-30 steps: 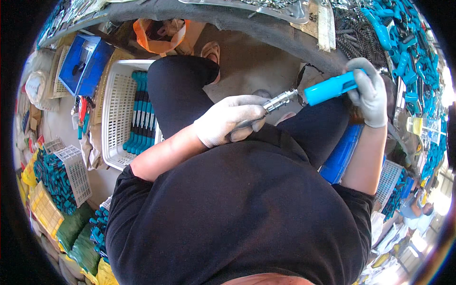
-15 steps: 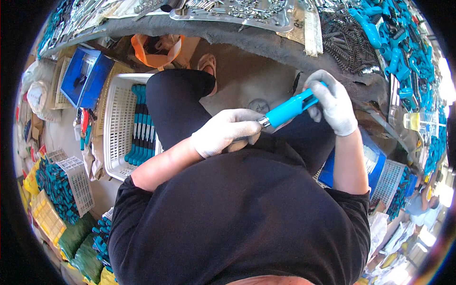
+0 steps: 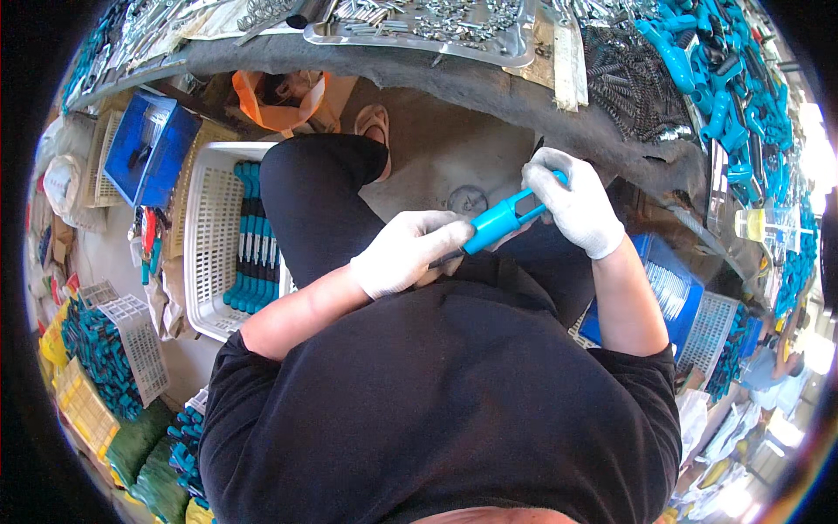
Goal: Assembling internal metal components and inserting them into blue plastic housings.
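A bright blue tubular handle (image 3: 497, 224) with a long slot near its far end is held between my two white-gloved hands, tilted up to the right above my lap. My left hand (image 3: 410, 251) wraps its lower end, fingers closed. Beneath those fingers a dark slim piece (image 3: 445, 258) peeks out, too covered to name. Around the slotted upper end close the thumb and fingers of my right hand (image 3: 576, 203), which hide part of it.
At my left, a white plastic basket (image 3: 197, 262) holds a row of teal-and-black tools (image 3: 253, 253). Ahead runs a workbench with a metal tray (image 3: 419, 44) of small parts, black springs (image 3: 624, 79) and blue handles (image 3: 729, 113). Blue bins (image 3: 668, 279) stand at both sides.
The handle and my right hand have shifted left and a little down. The silver metal end that showed beside my left fingers is now out of sight.
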The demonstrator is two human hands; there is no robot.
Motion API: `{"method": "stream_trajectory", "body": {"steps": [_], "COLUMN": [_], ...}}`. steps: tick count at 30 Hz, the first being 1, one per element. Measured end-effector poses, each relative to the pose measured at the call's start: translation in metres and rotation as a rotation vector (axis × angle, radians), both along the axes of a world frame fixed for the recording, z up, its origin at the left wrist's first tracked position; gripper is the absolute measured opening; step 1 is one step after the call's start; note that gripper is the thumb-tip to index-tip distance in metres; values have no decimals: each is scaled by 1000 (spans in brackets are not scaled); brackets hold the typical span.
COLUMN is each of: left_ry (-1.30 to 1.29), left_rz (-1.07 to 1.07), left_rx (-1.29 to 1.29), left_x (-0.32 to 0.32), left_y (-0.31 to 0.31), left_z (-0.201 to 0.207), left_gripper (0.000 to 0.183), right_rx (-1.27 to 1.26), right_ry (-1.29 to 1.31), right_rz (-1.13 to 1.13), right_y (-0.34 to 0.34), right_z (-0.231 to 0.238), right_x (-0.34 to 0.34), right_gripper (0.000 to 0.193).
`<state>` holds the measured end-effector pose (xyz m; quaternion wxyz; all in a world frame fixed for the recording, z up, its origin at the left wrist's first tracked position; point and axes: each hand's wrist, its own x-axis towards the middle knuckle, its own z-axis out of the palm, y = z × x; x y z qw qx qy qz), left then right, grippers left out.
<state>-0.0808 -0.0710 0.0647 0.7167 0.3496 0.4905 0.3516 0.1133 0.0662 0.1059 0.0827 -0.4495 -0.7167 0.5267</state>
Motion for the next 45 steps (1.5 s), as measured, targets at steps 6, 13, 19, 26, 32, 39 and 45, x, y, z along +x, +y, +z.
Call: {"method": "stream_trajectory", "body": {"steps": [6, 13, 19, 26, 32, 39, 45], "left_ry": [-172, -199, -499, -536, -487, -472, -463], "left_rz": [52, 105, 117, 222, 339, 412, 396], "left_rx": [-112, -115, -56, 14, 71, 51, 84], "left_x": [-9, -19, -35, -65, -76, -85, -82], "left_y": [0, 2, -7, 0, 8, 5, 11], "left_z": [-2, -1, -11, -5, -16, -26, -23], "left_gripper": [39, 43, 59, 55, 51, 50, 48], "right_rx": [34, 236, 272, 812, 943, 1005, 915], "right_ry": [110, 186, 270, 118, -166, -509, -642], "right_rz": [-14, 64, 136, 389, 220, 411, 461], "right_y": [-12, -21, -21, 31, 179, 189, 202], "right_z": [-11, -24, -32, 19, 24, 13, 16], "right_x": [-16, -41, -66, -110, -121, -146, -152], "right_gripper": [20, 19, 20, 20, 16, 16, 23]}}
